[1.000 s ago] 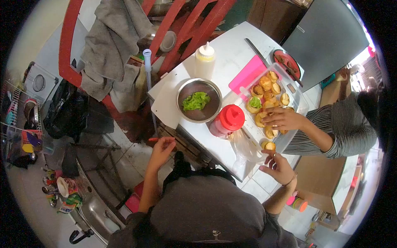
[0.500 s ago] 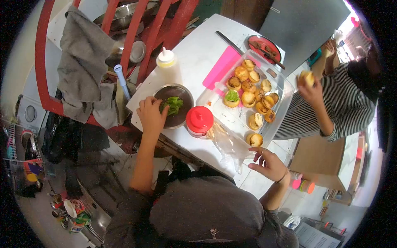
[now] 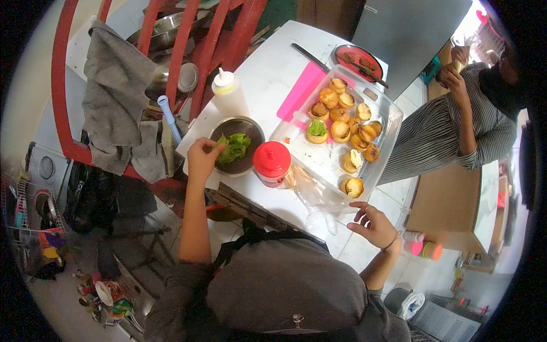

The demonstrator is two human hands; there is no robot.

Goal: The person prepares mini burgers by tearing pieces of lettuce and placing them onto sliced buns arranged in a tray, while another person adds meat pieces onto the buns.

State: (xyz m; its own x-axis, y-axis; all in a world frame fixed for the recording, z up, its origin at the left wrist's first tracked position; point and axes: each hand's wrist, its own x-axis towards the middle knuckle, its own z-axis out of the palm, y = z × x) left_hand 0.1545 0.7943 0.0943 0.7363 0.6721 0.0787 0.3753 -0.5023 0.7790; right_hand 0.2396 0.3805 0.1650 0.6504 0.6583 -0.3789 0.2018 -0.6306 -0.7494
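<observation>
A steel bowl with green lettuce stands near the table's left corner. My left hand is at its left rim, fingertips pinched on the lettuce edge. My right hand hovers off the near side of a clear plastic tray, fingers apart and holding nothing. In the tray lie several toasted buns; one bun carries lettuce. A red-capped bottle stands between bowl and tray, beside a clear plastic bag.
A white-capped bottle stands behind the bowl. Beyond the tray are a pink board, a knife and a red plate. At right a person in a striped garment holds something near their face. A red chair bears grey cloth.
My left hand has gone from beside the table to the bowl and closed on lettuce. The other person's hand has left the tray and risen with a bun. The view has shifted.
</observation>
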